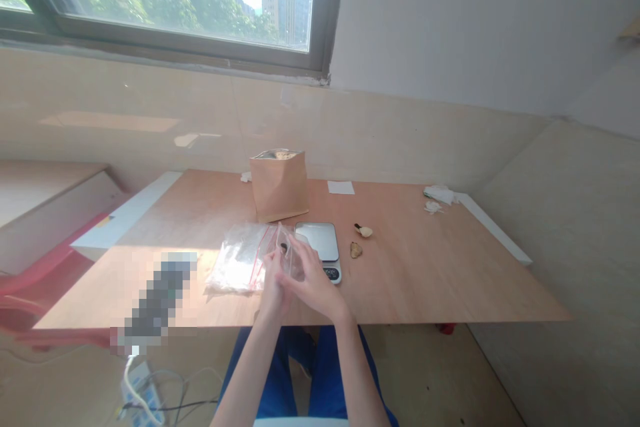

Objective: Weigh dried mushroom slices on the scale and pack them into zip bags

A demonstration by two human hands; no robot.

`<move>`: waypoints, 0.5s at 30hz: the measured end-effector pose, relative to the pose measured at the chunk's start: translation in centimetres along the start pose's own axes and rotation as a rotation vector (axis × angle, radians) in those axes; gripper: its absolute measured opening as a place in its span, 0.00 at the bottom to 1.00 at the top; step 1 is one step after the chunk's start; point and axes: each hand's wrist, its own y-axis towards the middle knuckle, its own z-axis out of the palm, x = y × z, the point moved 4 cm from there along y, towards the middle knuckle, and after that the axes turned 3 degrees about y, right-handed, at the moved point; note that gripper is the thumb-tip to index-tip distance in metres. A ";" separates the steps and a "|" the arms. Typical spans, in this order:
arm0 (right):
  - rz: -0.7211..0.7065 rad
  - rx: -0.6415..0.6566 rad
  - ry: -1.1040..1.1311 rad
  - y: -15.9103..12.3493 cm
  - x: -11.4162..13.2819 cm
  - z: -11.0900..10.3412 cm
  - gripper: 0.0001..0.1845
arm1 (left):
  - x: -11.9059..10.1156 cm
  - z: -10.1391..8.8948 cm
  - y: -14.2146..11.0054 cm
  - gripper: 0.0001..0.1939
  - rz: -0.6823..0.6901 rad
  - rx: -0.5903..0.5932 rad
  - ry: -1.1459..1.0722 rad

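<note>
Both my hands meet over the table's front edge and pinch one small clear zip bag (pixel 286 247) with a red seal line; something small and dark shows inside it. My left hand (pixel 273 285) grips it from below and my right hand (pixel 313 280) is closed on it from the right. Just left of them lies a pile of more clear zip bags (pixel 235 260). A small digital scale (pixel 320 243) sits right behind my right hand. An open brown paper bag (pixel 279 185) stands upright behind the pile.
Two small pale pieces (pixel 364 231) (pixel 356 251) lie right of the scale. White paper (pixel 341 187) and crumpled tissue (pixel 438 197) sit along the back of the wooden table (pixel 425 280). A blurred dark object (pixel 157 297) rests at the front left. Cables lie on the floor.
</note>
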 end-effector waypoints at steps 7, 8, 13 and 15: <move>-0.069 0.002 0.013 -0.5 0.1 -0.5 0.37 | -1.9 0.5 -1.0 0.08 -0.116 -0.028 -0.042; -0.097 -0.043 0.002 -0.5 0.3 -0.6 0.32 | -2.1 0.7 -1.1 0.09 -0.113 0.010 -0.030; -0.154 -0.222 -0.068 -0.3 0.9 -1.4 0.18 | -2.4 1.0 -1.7 0.16 -0.123 0.033 0.037; -0.130 -0.246 -0.129 -0.4 0.6 -1.6 0.18 | -2.3 1.0 -1.9 0.17 -0.113 0.049 0.062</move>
